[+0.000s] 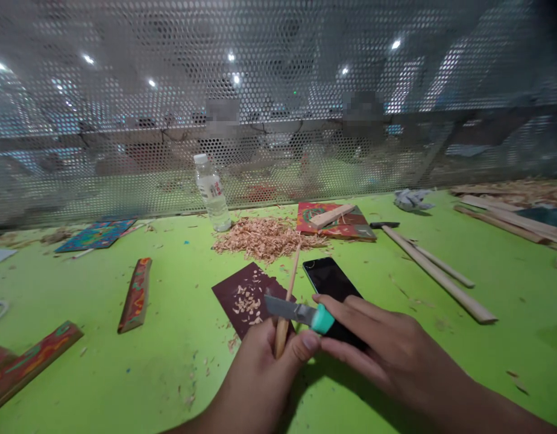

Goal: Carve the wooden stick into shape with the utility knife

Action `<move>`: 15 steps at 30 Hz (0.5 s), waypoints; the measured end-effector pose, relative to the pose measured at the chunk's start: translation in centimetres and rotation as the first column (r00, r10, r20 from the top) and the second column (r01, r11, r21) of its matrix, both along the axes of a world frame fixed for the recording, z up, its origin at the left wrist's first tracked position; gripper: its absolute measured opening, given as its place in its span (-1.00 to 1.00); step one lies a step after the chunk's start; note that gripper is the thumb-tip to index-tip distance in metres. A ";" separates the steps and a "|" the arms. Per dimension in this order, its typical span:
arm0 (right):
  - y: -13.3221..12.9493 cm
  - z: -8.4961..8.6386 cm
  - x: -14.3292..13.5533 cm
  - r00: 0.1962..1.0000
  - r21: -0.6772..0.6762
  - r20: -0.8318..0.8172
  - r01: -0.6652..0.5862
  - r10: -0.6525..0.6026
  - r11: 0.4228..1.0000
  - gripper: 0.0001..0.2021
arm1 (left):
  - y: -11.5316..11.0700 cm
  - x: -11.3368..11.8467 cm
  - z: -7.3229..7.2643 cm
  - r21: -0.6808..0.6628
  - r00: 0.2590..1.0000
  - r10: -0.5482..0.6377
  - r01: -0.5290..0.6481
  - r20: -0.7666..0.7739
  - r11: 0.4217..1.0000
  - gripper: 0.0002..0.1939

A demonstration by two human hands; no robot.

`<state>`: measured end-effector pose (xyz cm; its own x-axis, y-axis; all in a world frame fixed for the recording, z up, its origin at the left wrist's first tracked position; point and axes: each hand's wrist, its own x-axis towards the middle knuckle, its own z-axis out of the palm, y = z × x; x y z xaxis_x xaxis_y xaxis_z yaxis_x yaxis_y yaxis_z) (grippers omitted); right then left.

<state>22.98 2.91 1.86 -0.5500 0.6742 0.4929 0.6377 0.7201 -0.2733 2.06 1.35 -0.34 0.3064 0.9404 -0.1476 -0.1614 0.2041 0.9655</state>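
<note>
My left hand (264, 367) is wrapped round a thin wooden stick (293, 274), whose narrow end points away from me. In my right hand (382, 343) is a utility knife (326, 319) with a black and turquoise handle. Its blade lies across the stick, just beyond my left thumb, and my two hands are close together. Below the stick, a dark brown sheet (228, 292) carries small pale wood chips (249, 303). A black phone (330, 277) lies just beyond my right hand, partly covered by it.
Behind stand a shavings pile (267, 238), a water bottle (213, 196) and a perforated metal screen (260, 150). Painted wooden pieces (136, 295) lie left. A painted board (362, 226), crumpled paper (410, 199) and long wooden sticks (441, 277) are to the right on the green table (170, 361).
</note>
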 end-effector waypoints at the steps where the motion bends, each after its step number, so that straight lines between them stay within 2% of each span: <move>1: 0.2 0.0 0.2 1.000 -0.009 -0.012 0.002 -0.002 1.000 -0.56 | 0.0 0.0 0.0 -0.006 1.000 -0.017 0.017 0.007 1.000 -0.56; 5: 0.9 0.3 1.0 0.998 -0.076 -0.003 -0.070 0.070 0.995 -0.59 | 0.1 0.1 0.5 -0.018 0.998 -0.039 0.040 0.050 0.999 -0.62; 9: 1.1 1.1 1.1 0.983 -0.145 0.041 -0.173 0.180 0.974 -0.69 | 0.1 0.2 1.4 0.093 0.995 -0.081 0.075 0.062 0.993 -0.71; 15: 0.8 1.6 0.7 0.978 -0.147 0.099 -0.168 0.183 0.975 -0.72 | 0.1 0.1 1.8 0.153 0.992 -0.118 0.110 0.042 0.982 -0.58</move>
